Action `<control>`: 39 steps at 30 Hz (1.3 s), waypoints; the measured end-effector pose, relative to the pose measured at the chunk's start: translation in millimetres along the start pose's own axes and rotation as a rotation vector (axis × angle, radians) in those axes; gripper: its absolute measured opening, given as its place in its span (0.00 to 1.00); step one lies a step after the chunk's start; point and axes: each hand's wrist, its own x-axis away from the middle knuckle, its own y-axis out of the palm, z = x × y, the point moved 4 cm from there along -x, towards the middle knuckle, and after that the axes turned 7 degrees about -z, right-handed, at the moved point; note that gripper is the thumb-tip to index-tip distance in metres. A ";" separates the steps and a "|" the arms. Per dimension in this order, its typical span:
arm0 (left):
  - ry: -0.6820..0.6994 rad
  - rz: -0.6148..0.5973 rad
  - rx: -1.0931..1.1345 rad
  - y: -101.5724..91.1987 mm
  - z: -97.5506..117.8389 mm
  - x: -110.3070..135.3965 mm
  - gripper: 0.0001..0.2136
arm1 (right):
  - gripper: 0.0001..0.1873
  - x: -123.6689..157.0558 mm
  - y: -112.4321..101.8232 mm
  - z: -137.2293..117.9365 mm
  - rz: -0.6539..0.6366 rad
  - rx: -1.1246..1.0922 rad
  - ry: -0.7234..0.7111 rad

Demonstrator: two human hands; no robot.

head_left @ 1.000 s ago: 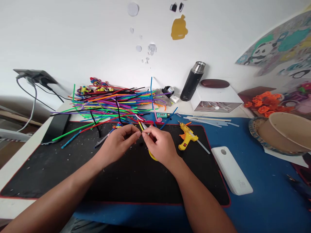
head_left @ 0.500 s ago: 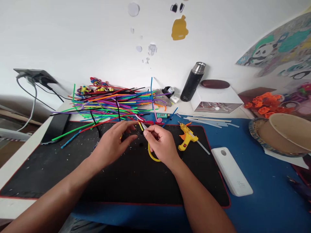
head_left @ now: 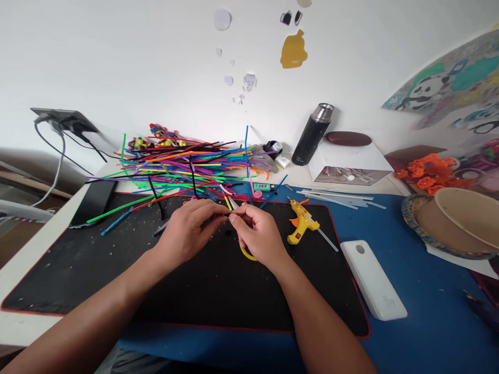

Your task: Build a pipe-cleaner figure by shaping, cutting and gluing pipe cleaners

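Observation:
Over the black mat [head_left: 187, 291], my left hand [head_left: 191, 226] and my right hand [head_left: 257, 228] meet at their fingertips. Both are closed in a pinch around a tiny dark piece, mostly hidden by the fingers, whose kind I cannot make out. Behind my right hand is a pair of scissors with a yellow handle loop [head_left: 248, 253]. Its pointed blades show just beyond the fingertips; whether the scissors lie on the mat or touch the hand, I cannot tell. Colourful pipe cleaners [head_left: 183, 166] are heaped beyond both hands.
Right of my hands lies a yellow glue gun [head_left: 302, 221], with clear glue sticks [head_left: 335, 198] behind it. A white power bank [head_left: 373, 280] rests on the blue cover. Farther back stand a black thermos [head_left: 313, 136] and a white box [head_left: 351, 163]. A bowl [head_left: 463, 218] is at the right.
My left hand has moved right, its spread fingers closing to meet the right hand's fingertips. My right hand has stayed almost in place. The whole view has shifted slightly.

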 end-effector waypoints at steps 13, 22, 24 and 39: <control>0.076 -0.055 -0.026 -7.0 -5.9 -0.4 0.12 | 0.12 0.3 2.8 -4.1 -0.102 -0.039 0.077; -0.070 -0.001 0.061 -12.3 -14.4 5.3 0.11 | 0.11 0.5 3.1 -2.8 -0.075 -0.060 0.082; -0.066 -0.021 0.078 -11.3 -13.2 6.2 0.11 | 0.11 0.7 3.8 -2.4 -0.082 -0.055 0.085; -0.010 -0.078 0.111 -6.1 -11.0 7.5 0.09 | 0.10 -0.5 6.9 4.7 -0.080 0.008 0.075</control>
